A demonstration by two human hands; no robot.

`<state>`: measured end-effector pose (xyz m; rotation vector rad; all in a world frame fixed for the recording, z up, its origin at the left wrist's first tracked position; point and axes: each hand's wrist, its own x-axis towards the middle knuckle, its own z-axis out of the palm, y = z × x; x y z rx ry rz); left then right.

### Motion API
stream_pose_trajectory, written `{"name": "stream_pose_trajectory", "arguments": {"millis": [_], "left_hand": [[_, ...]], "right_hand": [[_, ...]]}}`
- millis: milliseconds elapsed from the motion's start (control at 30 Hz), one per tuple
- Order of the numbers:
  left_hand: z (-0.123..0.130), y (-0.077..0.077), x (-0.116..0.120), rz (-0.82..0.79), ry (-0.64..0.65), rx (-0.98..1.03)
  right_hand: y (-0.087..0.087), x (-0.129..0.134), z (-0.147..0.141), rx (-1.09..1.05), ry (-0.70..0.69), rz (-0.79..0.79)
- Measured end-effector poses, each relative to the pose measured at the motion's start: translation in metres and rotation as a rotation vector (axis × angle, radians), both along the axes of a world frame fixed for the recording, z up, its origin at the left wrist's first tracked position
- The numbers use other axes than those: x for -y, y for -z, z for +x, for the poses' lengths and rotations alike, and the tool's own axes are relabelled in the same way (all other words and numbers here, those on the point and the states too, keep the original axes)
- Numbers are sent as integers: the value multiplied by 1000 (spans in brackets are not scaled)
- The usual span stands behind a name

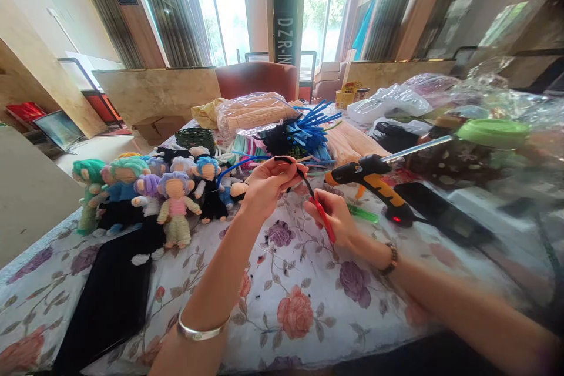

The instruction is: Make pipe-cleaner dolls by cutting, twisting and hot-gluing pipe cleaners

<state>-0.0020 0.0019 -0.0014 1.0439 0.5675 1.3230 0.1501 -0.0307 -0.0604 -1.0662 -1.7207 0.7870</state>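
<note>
Head view, from the left: a cluster of small dolls (177, 207) stands on the flower-patterned bench (251, 343), with a flat black panel (110, 299) lying just in front of them. Next comes the left hand (269, 183), its thumb and fingers drawn together in a pinch on a black strip (282, 159) — the strip arches over the fingertips, with a bundle of blue stems (319, 120) beyond it. Further right, red-handled scissors (325, 217) point up and away toward the left fingertips, and the right hand (338, 217) is curled around their handles; how far the blades part is too small to tell. A glue gun (363, 179) lies just beyond the right hand, its red light lit, near a green strip (363, 213).

The likeliest trouble is a nipped left fingertip, since the blades come up so close to the pinch. A loose pinch could let the strip twist away from the blades, and a bump from the right hand could shift the glue gun, which may be hot.

The black strip sits within the left hand's pinch, to the left of the right hand and farther off — whether a blade touches it cannot be told
</note>
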Motion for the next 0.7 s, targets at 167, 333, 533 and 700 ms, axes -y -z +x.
{"name": "stream_pose_trajectory", "arguments": {"millis": [167, 333, 533, 700], "left_hand": [[-1, 1, -1, 3, 2, -29], [-1, 1, -1, 9, -9, -55], [-1, -1, 1, 4, -1, -77], [-3, -1, -2, 10, -78, 23]], "right_hand": [[-1, 1, -1, -2, 5, -28], [-2, 1, -3, -18, -1, -41], [-1, 0, -1, 30, 4, 4], [2, -2, 1, 118, -19, 132]]}}
